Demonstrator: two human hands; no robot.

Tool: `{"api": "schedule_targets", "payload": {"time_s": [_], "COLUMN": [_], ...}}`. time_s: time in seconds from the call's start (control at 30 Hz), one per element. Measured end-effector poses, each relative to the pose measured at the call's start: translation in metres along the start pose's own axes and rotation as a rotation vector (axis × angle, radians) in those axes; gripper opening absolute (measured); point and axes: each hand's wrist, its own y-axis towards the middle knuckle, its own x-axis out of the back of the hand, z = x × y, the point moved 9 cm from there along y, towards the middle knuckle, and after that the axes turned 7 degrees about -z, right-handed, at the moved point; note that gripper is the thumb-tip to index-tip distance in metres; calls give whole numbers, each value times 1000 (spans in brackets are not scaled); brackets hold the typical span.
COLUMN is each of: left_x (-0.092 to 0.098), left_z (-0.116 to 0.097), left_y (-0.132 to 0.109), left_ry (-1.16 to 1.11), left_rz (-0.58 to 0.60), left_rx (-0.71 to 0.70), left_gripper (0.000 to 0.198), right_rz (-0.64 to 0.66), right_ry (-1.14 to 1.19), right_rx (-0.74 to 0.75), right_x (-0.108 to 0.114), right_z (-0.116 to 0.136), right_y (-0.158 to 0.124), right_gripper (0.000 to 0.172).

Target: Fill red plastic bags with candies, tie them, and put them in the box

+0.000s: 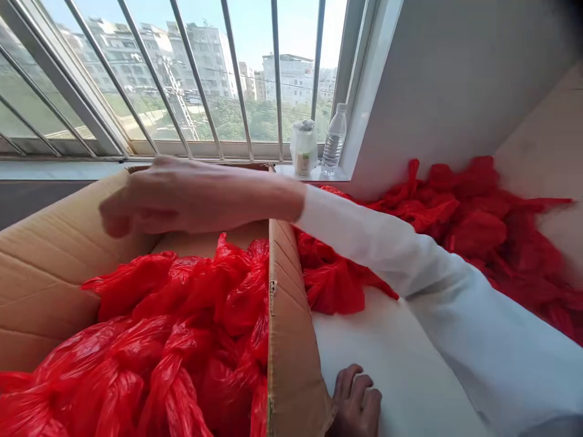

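Observation:
My right hand (146, 197), slightly blurred, is over the open cardboard box (294, 340), its arm crossing the box's right wall. Its fingers are loosely bent, and nothing shows in them. Below it, several knotted red plastic bags (182, 340) fill the box; their contents cannot be made out. My left hand (357, 400) is low in the view, just right of the box wall, fingers apart and slightly bent over a white surface (387, 346). More red bags (334, 282) lie beyond it, partly behind my right sleeve.
A large heap of red bags (483, 224) lies against the wall at the right. On the window sill (59, 170) stand a clear plastic bottle (334, 142) and a cup in a whitish bag (303, 149). Metal bars (237, 79) cross the window behind the box.

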Motion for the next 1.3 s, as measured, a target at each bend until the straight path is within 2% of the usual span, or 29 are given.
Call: {"api": "schedule_targets", "payload": {"time_s": [0.1,0.2,0.3,0.37,0.43,0.5,0.57,0.63,0.7,0.8,0.9,0.97,1.0,1.07,1.13,1.23,1.3], "left_x": [5,9,9,5,1,4,9,18,33,57,69,69,68,60,48,24,5], "left_z": [5,3,1,2,1,-3,-5,-4,-1,4,6,4,2,-1,-3,-10,-16], "left_y": [4,10,10,10,13,22,35,51,66,80,84,86,89,96,105,123,132], "left_ry": [-43,-62,-45,-24,-19,-36,-52,-42,4,77,89,89,90,81,43,-10,-7], "left_rz": [-8,-3,-43,-28,36,75,129,161,126,0,-97,-110,-100,-49,28,152,231], "left_rx": [49,5,-18,5,3,-18,-30,-2,54,182,321,361,366,359,353,344,345], "left_gripper": [24,23,28,31,30,29,27,27,30,33,32,30,29,26,24,20,21], "right_rz": [-30,-23,120,87,-45,-207,-307,-327,-334,-373,-400,-377,-370,-388,-429,-486,-490], "right_ry": [59,132,177,215,286,248,147,116,132,130,101,107,121,162,233,390,500], "right_rx": [-107,-203,-273,-365,-445,-465,-450,-434,-415,-349,-216,-210,-242,-325,-414,-606,-692], "right_x": [27,62,61,46,25,10,3,2,9,24,27,21,20,23,30,34,28], "right_z": [-66,-133,-177,-193,-196,-188,-173,-161,-151,-134,-117,-118,-123,-139,-156,-186,-198], "right_y": [-63,-133,-190,-210,-212,-198,-176,-158,-154,-184,-239,-279,-297,-327,-345,-350,-338], "right_gripper": [26,26,22,24,35,42,33,16,12,15,18,16,14,23,27,27,27]}}
